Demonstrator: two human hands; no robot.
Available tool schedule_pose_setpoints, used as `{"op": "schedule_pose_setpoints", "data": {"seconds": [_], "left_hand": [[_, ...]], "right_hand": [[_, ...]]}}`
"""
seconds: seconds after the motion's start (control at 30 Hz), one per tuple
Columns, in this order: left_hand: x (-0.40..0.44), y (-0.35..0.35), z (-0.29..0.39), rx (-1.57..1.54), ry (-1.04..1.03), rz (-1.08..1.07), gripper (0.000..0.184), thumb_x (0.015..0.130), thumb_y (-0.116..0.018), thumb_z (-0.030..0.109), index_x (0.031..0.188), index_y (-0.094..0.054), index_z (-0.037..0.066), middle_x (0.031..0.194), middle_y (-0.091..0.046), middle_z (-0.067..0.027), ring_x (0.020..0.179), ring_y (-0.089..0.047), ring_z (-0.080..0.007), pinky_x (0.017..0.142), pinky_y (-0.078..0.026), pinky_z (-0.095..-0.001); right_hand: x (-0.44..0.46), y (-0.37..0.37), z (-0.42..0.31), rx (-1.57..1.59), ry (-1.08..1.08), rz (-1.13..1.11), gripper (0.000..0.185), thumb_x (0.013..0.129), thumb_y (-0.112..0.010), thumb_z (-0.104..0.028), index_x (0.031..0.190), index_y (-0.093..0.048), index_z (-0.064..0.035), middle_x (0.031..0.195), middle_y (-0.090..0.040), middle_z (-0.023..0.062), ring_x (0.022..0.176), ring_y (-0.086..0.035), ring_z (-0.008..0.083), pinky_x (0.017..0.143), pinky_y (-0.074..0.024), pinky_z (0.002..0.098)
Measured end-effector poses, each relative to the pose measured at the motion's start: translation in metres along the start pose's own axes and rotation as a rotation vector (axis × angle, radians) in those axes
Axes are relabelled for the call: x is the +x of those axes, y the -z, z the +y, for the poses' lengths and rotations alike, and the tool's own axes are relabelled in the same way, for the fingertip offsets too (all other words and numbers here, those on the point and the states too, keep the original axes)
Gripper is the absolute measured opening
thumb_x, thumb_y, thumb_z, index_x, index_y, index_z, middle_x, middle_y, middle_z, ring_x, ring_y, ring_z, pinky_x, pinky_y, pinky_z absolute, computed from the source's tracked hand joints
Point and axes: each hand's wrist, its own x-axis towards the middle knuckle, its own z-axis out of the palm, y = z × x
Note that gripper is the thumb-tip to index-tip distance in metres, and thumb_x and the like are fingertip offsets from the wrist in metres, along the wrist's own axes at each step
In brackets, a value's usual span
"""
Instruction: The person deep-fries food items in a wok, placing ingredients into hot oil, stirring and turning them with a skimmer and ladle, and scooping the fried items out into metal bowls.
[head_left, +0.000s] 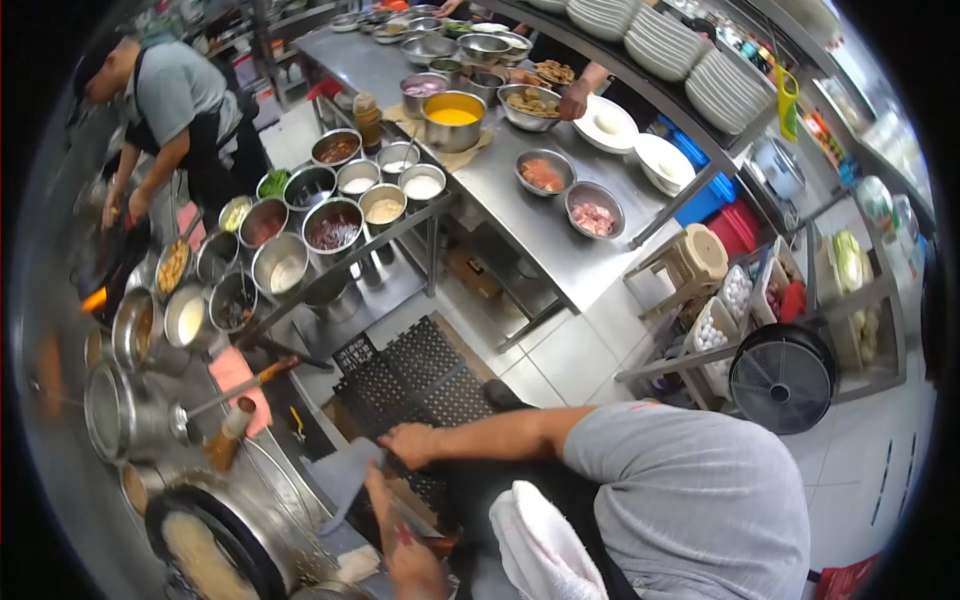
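A grey cloth (335,480) hangs beside the stove counter, by the front of my body. My right hand (408,445) is closed at the cloth's upper corner. Lower down, my left hand (385,505) grips the cloth's side edge, its fingers partly hidden. To the left, a wooden-handled ladle (215,405) and a brush (232,432) lie near a pink cloth (240,385). A black-rimmed wok (155,515) with pale beige contents sits at the lower left. A white towel (540,545) drapes over my front.
Several metal pots of sauces (333,225) crowd a rack ahead. A co-worker (180,95) works at the stove at far left. Another person's hand (575,100) reaches over bowls on a steel table (500,205). A black fan (783,378) and a stool (690,260) stand at right.
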Motion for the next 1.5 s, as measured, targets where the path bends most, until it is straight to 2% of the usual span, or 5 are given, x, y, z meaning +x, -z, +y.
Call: {"op": "schedule_pose_setpoints", "data": {"seconds": [0.2,0.33,0.63,0.97,1.5], "left_hand": [[-0.110,-0.069,0.025,-0.570,-0.060,-0.135,0.042,0.093,-0.044,0.037,0.126,-0.050,0.012,0.111,-0.060,-0.0122,0.097,-0.061,-0.0276,0.084,-0.050,-0.0421],[-0.094,-0.016,0.020,0.028,-0.120,0.027,0.046,0.091,-0.047,0.039,0.127,-0.048,0.010,0.110,-0.060,-0.0134,0.099,-0.060,-0.0286,0.084,-0.050,-0.0435],[-0.113,-0.001,0.054,0.622,0.197,0.204,0.055,0.085,-0.054,0.041,0.127,-0.045,0.007,0.114,-0.057,-0.0147,0.106,-0.057,-0.0309,0.090,-0.048,-0.0461],[-0.180,-0.034,-0.130,0.547,0.055,0.306,0.050,0.081,-0.057,0.036,0.121,-0.050,0.007,0.107,-0.060,-0.0151,0.100,-0.060,-0.0317,0.088,-0.049,-0.0441],[-0.182,-0.049,-0.346,1.526,-0.594,0.331,0.042,0.074,-0.063,0.027,0.110,-0.059,0.007,0.096,-0.065,-0.0158,0.090,-0.064,-0.0330,0.084,-0.052,-0.0408]], "right_hand": [[0.024,-0.029,-0.061,0.372,-0.166,0.083,0.060,0.068,-0.072,-0.023,0.119,-0.052,0.0029,0.089,-0.064,0.0264,0.089,-0.064,0.0412,0.076,-0.0522,0.0447],[0.075,-0.094,-0.065,0.586,-0.191,0.244,0.057,0.066,-0.072,-0.022,0.112,-0.053,0.0063,0.084,-0.065,0.0270,0.090,-0.064,0.0404,0.078,-0.0519,0.0440],[-0.065,0.010,-0.035,-0.086,0.435,-0.078,0.066,0.077,-0.061,-0.020,0.138,-0.038,-0.0132,0.142,-0.035,0.0170,0.137,-0.027,0.0355,0.096,-0.0312,0.0659],[-0.195,0.123,0.247,-0.140,-0.288,0.252,0.039,0.075,-0.060,-0.016,0.113,-0.060,-0.0049,0.119,-0.056,0.0188,0.120,-0.047,0.0342,0.093,-0.0426,0.0503],[-0.263,0.187,0.301,-0.248,0.374,0.422,0.017,0.078,-0.063,-0.021,0.086,-0.065,-0.0051,0.079,-0.065,0.0135,0.079,-0.059,0.0317,0.075,-0.0448,0.0422]]}}
